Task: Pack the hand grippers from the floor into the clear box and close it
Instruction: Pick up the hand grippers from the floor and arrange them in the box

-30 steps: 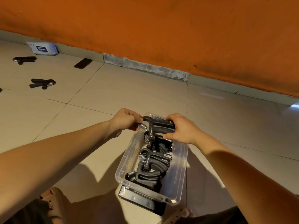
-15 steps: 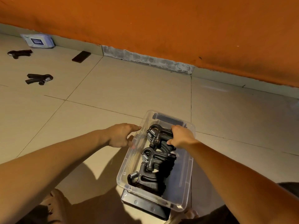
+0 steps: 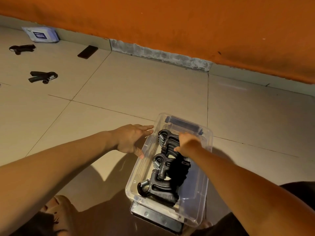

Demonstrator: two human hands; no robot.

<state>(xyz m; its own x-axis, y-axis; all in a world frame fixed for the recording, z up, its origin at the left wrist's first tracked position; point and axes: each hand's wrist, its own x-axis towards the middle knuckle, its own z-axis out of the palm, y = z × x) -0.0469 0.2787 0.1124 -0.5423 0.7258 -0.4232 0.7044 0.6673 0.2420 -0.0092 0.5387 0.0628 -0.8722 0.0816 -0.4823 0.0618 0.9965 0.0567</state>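
Observation:
The clear box (image 3: 194, 200) stands open on the floor in front of me, with several black hand grippers (image 3: 163, 181) lying inside. My right hand (image 3: 186, 142) reaches into the far end and is closed on the topmost hand gripper (image 3: 166, 139), pressing it down among the others. Just outside the left wall, my left hand (image 3: 132, 139) is spread open, its fingers against the box's rim. Two more hand grippers lie on the floor far left, one nearer (image 3: 42, 76) and one farther back (image 3: 22, 48). A dark lid (image 3: 158, 220) peeks out under the box's near end.
An orange wall (image 3: 170, 23) with a grey skirting runs across the back. A wipes packet (image 3: 40, 34) and a dark phone (image 3: 87, 51) lie near the skirting at left. My foot (image 3: 57, 212) shows at bottom left. Beige tiled floor (image 3: 136, 87) surrounds the box.
My left hand let go of the gripper and opened beside the box's left wall. My right hand lowered that gripper from above the rim down into the box.

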